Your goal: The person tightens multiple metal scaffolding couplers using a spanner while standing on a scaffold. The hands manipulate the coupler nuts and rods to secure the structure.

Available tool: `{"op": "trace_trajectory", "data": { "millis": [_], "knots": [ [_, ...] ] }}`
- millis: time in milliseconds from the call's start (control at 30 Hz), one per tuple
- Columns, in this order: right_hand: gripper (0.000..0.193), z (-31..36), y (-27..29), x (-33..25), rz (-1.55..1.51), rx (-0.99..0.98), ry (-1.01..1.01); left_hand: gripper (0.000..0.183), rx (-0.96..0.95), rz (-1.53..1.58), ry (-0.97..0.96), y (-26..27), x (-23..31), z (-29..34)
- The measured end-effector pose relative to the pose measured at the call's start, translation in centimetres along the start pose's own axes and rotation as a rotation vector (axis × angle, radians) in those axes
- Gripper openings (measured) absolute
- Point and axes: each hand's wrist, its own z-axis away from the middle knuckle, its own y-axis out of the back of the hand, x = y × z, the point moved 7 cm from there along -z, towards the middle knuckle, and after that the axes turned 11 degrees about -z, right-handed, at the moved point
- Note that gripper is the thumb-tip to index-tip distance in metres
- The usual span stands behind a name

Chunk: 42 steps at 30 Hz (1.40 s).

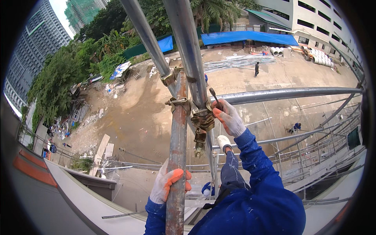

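My left hand [161, 183], in a white glove with orange grip, is wrapped round a rusty scaffold pipe [178, 141] that runs up from the lower edge. In the same kind of glove, my right hand [231, 118] grips a dark metal wrench [214, 95] beside a brass-coloured scaffold clamp [203, 116]. That clamp sits on a thick grey upright pipe [187, 51]. Below it hangs another clamp [199, 138]. Farther up the rusty pipe is a clamp with a bolt [177, 101], and one more clamp [168, 78] grips a second slanted pipe [147, 33].
A horizontal pipe [290, 94] extends right from the joint. Scaffold rails and platforms [325, 168] fill the right side. My shoe [224, 142] is by a lower rail, high above the ground. Several people are below, including one walking [257, 69] near stacked pipes [239, 62].
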Motion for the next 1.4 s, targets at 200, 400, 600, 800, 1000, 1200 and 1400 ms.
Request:
{"op": "trace_trajectory", "data": {
  "millis": [200,400,600,800,1000,1200,1400],
  "knots": [
    [0.021,0.0,-0.7,-2.2,0.135,-0.034,0.068,0.053,0.012,0.036,-0.002,0.0,-0.2,0.2],
    [0.034,2.2,-0.7,-2.4,0.266,-0.025,0.073,0.052,0.000,0.020,0.018,0.1,-0.3,0.0],
    [0.040,2.7,-0.5,-2.1,-0.194,-0.151,0.072,0.051,-0.027,0.035,-0.016,0.1,-0.2,0.1],
    [0.039,-1.7,1.1,-2.1,0.240,0.067,0.177,0.052,-0.050,0.004,-0.004,0.4,0.1,0.1],
    [0.035,-5.0,5.6,-7.7,0.378,0.249,0.017,0.054,-0.029,0.013,-0.017,0.5,0.2,0.2],
    [0.049,-12.8,5.9,-6.5,1.047,-0.212,-0.159,0.051,0.039,0.062,0.170,1.1,-1.9,0.4],
    [0.062,-14.4,8.1,1.6,1.263,-0.541,-0.402,0.089,0.064,-0.221,0.141,1.7,0.0,-0.8]
  ]
}}
